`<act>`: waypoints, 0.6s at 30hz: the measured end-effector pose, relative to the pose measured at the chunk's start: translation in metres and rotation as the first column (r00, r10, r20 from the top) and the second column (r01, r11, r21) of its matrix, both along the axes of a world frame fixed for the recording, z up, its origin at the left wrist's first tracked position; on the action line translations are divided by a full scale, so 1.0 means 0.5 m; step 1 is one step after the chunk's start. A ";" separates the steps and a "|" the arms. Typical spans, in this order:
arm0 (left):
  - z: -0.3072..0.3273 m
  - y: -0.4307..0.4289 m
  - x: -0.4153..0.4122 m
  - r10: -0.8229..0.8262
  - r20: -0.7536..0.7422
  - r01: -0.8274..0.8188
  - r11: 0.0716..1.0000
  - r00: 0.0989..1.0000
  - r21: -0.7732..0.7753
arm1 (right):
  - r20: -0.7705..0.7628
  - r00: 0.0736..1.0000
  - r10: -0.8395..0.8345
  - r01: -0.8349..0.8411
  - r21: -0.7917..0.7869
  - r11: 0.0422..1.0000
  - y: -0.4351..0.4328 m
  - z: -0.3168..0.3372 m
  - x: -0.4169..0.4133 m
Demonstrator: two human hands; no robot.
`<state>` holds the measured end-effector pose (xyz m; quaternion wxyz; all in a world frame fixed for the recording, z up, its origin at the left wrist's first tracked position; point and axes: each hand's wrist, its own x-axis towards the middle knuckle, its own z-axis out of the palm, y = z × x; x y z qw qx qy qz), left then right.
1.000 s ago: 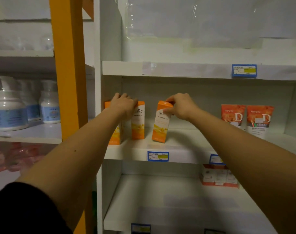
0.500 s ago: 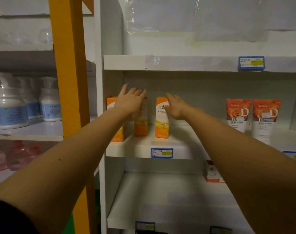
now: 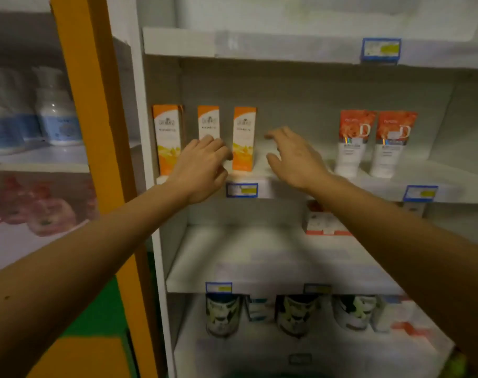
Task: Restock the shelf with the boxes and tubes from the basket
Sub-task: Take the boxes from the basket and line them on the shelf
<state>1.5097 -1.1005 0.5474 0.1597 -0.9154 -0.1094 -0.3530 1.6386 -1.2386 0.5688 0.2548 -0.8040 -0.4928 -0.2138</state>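
Note:
Three orange-and-white boxes stand upright in a row on the white shelf (image 3: 295,186): the left box (image 3: 167,137), the middle box (image 3: 208,120) and the right box (image 3: 243,137). My left hand (image 3: 202,167) hovers in front of the middle box, fingers loosely curled, holding nothing. My right hand (image 3: 295,156) is just right of the right box, fingers spread, empty and apart from it. Two orange-topped white tubes (image 3: 351,143) (image 3: 392,144) stand further right on the same shelf. The basket is out of view.
An orange upright post (image 3: 90,118) stands left of the shelf unit, with white bottles (image 3: 57,115) beyond it. Below are a shelf with red-and-white boxes (image 3: 325,222) and a lower shelf with dark pouches (image 3: 222,315). Blue price tags (image 3: 242,190) line the shelf edges.
My right hand let go of the right box, which now stands straight. Both hands have drawn back and lower from the boxes. The view has tilted down, showing lower shelves.

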 end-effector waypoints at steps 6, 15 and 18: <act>-0.243 -0.107 -0.041 -0.186 -0.282 0.101 0.951 0.941 -0.291 | -0.191 0.981 0.033 -0.065 -0.163 0.985 -0.169 -0.281 -0.047; -0.675 -0.236 -0.076 -0.281 -0.754 -0.252 0.825 0.593 -0.505 | -0.490 0.845 -0.211 -0.149 -0.596 0.789 -0.273 -0.737 -0.091; -0.792 -0.242 -0.070 -0.311 -0.821 -0.376 0.772 0.479 -0.512 | -0.513 0.824 -0.241 -0.232 -0.694 0.682 -0.269 -0.858 -0.094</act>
